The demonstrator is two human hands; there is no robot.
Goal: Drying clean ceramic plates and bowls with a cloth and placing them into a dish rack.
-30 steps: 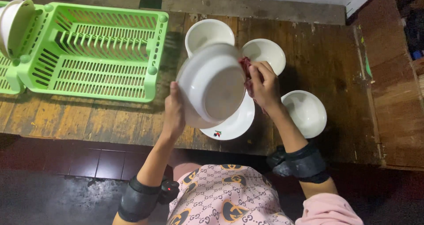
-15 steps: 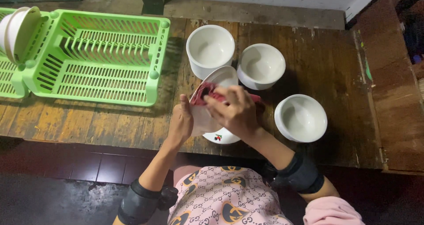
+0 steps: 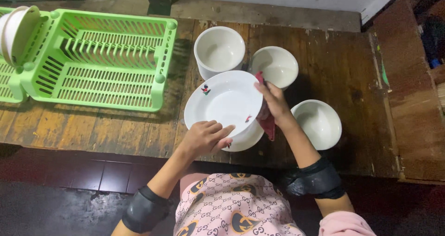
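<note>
Left hand grips the near rim of a white plate, fingers over the top face, thumb hidden underneath. Plate is tilted, face up toward the camera, lifted above the wooden table. Small red-and-dark flower mark near its upper left rim, another small red mark near the right rim.

Right hand is at the plate's right edge, closed around a red cloth. Cloth is pinched between that hand and the plate rim; a corner shows above the fingers, the rest hangs below the palm. Both hands are clamped on the same plate, on opposite sides of it.

Directly under the held plate sits a second white plate, only its lower right rim visible, flat on the table.

Around it: tall white bowl behind the plate, just beside a smaller white bowl to its right. Third white bowl right of the right forearm, near the table's front edge. All three upright.

Green plastic dish rack on the left side of the table, well apart from the plates. White dishes stand on edge at the far left, in a second green rack section.

Black bands on both forearms; pink patterned garment at bottom of view
</note>
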